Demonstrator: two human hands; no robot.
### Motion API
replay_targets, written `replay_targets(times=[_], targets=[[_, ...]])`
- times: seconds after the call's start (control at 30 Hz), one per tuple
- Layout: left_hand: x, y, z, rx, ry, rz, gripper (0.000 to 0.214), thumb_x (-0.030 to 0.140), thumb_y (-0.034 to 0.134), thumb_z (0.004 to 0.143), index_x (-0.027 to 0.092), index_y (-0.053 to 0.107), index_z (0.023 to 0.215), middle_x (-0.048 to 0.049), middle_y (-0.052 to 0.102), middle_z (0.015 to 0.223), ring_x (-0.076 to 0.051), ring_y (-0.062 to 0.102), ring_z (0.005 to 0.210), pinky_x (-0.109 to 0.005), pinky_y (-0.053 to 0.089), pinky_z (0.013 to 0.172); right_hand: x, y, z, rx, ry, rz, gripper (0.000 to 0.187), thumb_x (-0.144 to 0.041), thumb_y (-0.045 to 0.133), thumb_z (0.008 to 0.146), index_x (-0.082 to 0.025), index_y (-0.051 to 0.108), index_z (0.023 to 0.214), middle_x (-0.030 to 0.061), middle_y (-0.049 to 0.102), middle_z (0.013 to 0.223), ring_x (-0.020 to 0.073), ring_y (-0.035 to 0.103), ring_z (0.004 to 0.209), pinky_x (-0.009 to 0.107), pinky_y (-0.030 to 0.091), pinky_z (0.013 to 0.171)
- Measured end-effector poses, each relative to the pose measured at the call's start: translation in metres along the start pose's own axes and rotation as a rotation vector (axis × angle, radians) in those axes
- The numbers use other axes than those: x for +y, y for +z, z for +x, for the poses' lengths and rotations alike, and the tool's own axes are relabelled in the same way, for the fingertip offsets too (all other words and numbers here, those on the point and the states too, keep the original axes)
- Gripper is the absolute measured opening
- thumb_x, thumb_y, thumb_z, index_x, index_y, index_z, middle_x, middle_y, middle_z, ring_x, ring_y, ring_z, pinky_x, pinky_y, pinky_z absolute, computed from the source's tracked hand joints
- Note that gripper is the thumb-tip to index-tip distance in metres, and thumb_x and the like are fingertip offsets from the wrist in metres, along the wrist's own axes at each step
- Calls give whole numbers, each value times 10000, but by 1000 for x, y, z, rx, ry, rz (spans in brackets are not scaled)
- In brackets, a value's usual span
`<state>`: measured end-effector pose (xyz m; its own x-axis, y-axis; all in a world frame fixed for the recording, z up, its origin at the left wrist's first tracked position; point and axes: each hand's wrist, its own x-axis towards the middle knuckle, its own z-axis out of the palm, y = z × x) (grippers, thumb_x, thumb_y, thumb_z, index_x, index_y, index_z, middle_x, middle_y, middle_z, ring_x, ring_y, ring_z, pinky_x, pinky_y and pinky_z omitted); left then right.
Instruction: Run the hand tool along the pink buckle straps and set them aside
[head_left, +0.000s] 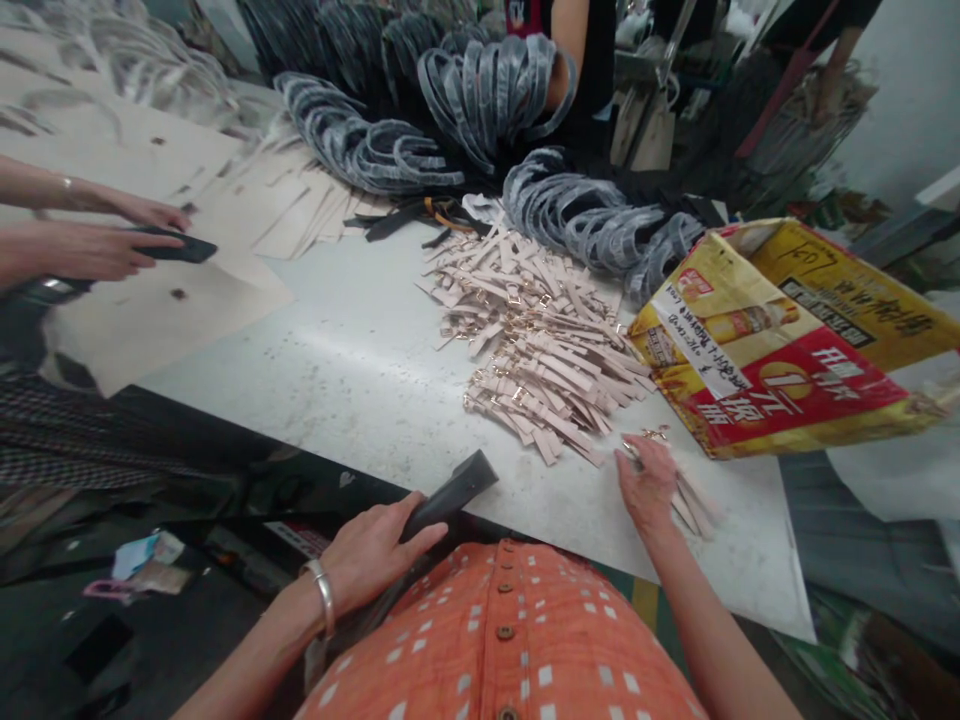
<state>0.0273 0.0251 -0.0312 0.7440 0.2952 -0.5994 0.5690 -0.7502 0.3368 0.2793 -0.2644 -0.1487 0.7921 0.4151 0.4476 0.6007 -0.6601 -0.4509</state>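
My left hand is wrapped around a black handheld tool with a flat, flared end, at the table's front edge. My right hand is closed over a few pale straps with gold buckles at the right part of the table; its fingertips are partly hidden. Left of that hand lies a big heap of similar pale buckle straps, with small gold buckles showing among them. The tool's end is apart from the heap.
A yellow-and-red cardboard box stands tilted open at the right. Bundles of grey plastic-wrapped loops line the far side. At left, another person's hands hold a black tool over a beige sheet. Someone else stands behind the bundles.
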Motion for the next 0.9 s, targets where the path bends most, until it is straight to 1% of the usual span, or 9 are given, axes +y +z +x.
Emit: replay_targets(times=[0.1, 0.17, 0.27, 0.4, 0.47, 0.53, 0.67, 0.8, 0.9], targets=[[2, -1, -3, -15, 5, -5, 539, 638, 293, 816, 225, 541, 1059, -74, 662, 897, -244, 618, 882, -324, 437, 765, -55, 31, 15, -185, -155, 129, 273, -290, 540, 829, -205, 587, 1084, 83, 629, 1015, 237, 521, 942, 390, 389, 838], [2, -1, -5, -17, 15, -7, 540, 643, 286, 816, 229, 542, 1048, -71, 662, 891, -246, 618, 873, -331, 438, 759, -78, 47, 25, -229, -158, 114, 303, -313, 570, 816, -206, 579, 1099, 96, 615, 1033, 255, 503, 963, 397, 380, 832], [1, 1, -7, -13, 12, -1, 554, 647, 280, 815, 221, 540, 1056, -77, 659, 876, -252, 616, 869, -339, 438, 757, -89, 62, 37, -231, -106, 35, 317, -347, 603, 792, -196, 590, 1071, 111, 606, 975, 272, 494, 937, 397, 375, 795], [-3, 6, -8, -6, 7, 6, 544, 639, 279, 817, 220, 545, 1039, -79, 659, 873, -251, 617, 868, -331, 440, 745, -86, 71, 42, -201, -80, 43, 273, -349, 613, 777, -194, 613, 1002, 85, 582, 844, 242, 498, 847, 371, 383, 774], [-4, 7, -9, -9, 9, 0, 532, 635, 280, 818, 224, 553, 1016, -72, 659, 855, -247, 621, 853, -325, 443, 733, -86, 72, 42, -192, -66, 109, 243, -339, 601, 778, -188, 615, 967, 75, 572, 827, 231, 504, 835, 364, 399, 782], [-5, 6, -10, -15, 9, -12, 526, 631, 287, 817, 226, 558, 1014, -66, 661, 849, -243, 623, 849, -320, 444, 734, -88, 69, 39, -196, -60, 201, 223, -316, 580, 784, -184, 603, 962, 77, 579, 874, 228, 519, 867, 360, 422, 796], [-7, 4, -12, -4, 1, -15, 544, 629, 298, 814, 219, 550, 1068, -80, 670, 919, -256, 619, 900, -336, 444, 769, -95, 49, 20, -266, -108, 376, 228, -235, 528, 799, -193, 571, 1019, 80, 595, 979, 214, 549, 929, 343, 456, 821], [-5, 1, -12, -4, 13, -5, 559, 629, 299, 812, 209, 550, 1083, -92, 673, 938, -263, 621, 901, -339, 446, 762, -96, 33, -13, -422, -171, 390, 321, -192, 528, 782, -218, 565, 1100, 67, 611, 1005, 208, 569, 927, 340, 470, 827], [-1, 1, -9, -26, 35, 27, 532, 618, 302, 814, 215, 555, 1051, -83, 672, 886, -256, 628, 863, -327, 446, 731, -94, 32, -33, -479, -170, 343, 307, -240, 579, 760, -225, 596, 1066, 65, 613, 990, 216, 573, 903, 350, 481, 807]])
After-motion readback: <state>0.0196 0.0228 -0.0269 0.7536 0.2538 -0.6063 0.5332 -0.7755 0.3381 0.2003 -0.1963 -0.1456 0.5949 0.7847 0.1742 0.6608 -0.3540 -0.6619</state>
